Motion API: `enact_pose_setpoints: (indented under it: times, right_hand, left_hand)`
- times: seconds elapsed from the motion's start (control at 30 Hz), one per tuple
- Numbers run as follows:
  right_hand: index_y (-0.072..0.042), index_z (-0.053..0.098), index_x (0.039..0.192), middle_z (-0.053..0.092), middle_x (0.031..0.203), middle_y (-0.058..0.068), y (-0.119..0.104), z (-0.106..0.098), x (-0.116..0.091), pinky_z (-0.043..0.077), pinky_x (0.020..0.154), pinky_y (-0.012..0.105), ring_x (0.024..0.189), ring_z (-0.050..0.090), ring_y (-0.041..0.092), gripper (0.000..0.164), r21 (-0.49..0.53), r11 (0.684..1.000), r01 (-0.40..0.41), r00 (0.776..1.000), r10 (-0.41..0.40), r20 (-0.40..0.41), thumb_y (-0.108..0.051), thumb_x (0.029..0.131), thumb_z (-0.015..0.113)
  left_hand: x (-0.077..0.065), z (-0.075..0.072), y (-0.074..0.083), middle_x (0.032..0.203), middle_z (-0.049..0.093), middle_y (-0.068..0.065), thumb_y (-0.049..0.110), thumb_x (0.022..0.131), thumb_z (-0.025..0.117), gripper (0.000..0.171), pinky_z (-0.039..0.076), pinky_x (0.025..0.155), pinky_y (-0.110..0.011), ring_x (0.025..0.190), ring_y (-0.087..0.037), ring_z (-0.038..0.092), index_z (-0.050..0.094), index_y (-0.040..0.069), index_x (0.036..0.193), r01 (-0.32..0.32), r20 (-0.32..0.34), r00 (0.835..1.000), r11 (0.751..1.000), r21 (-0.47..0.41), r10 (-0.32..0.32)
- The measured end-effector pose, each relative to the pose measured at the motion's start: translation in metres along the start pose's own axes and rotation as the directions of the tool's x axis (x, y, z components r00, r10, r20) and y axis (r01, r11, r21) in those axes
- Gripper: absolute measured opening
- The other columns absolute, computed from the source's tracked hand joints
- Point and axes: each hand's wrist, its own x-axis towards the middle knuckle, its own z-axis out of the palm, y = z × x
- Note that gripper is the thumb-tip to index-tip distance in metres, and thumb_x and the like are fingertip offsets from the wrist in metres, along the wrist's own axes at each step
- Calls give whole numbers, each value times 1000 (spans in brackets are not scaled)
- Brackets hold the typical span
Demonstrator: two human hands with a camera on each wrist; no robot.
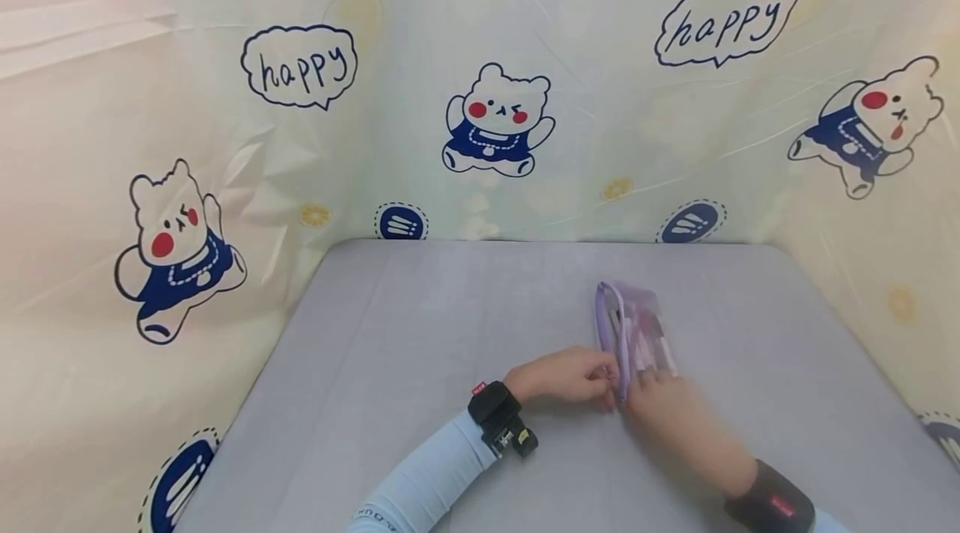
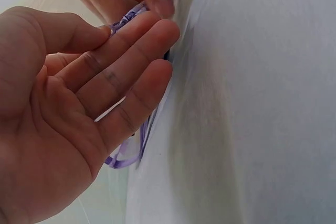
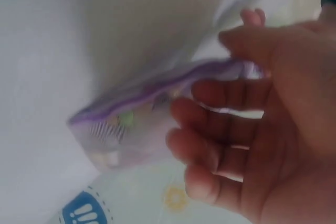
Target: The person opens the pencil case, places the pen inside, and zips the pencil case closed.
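Note:
A see-through zip pouch (image 1: 642,299) with purple trim stands on the grey table, several slim pen-like items showing inside. Its two purple edges are parted at the far end in the head view. My left hand (image 1: 573,374) pinches the near end of the trim between thumb and index finger; in the left wrist view its other fingers extend over the pouch (image 2: 124,163). The right hand (image 1: 678,412), blurred by motion, is beside that same end. In the right wrist view its fingers (image 3: 191,145) are loosely bent in front of the pouch (image 3: 118,153), the thumb apart from them.
The grey table (image 1: 427,308) extends around both hands. A pale curtain (image 1: 585,124) with bear prints hangs behind and along the sides. A black wrist camera strap (image 1: 495,405) sits on the left wrist, and another band (image 1: 772,500) on the right.

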Motion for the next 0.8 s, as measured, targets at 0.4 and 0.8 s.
enact_pose_setpoints:
  times: [0.4, 0.8]
  right_hand:
    - [-8, 48, 59, 38, 54, 0, -13, 5, -4, 26, 39, 23, 51, 24, 10, 30, -72, 996, -47, 986, 58, 159, -13, 74, 74]
    - [-7, 48, 60, 40, 55, 2, -12, 3, -1, 25, 39, 23, 51, 27, 10, 22, -41, 997, -63, 995, 66, 72, -12, 82, 50]
  left_hand:
    - [4, -1, -2, 81, 68, 14, 13, 93, 58, 10, 47, 65, -13, 69, 4, 59, 64, 18, 99, 45, -97, 995, 988, 150, -30]
    - [13, 3, -4, 76, 63, 12, 16, 91, 62, 7, 42, 60, -12, 64, 2, 53, 67, 18, 95, 85, -215, 976, 960, 268, -26]
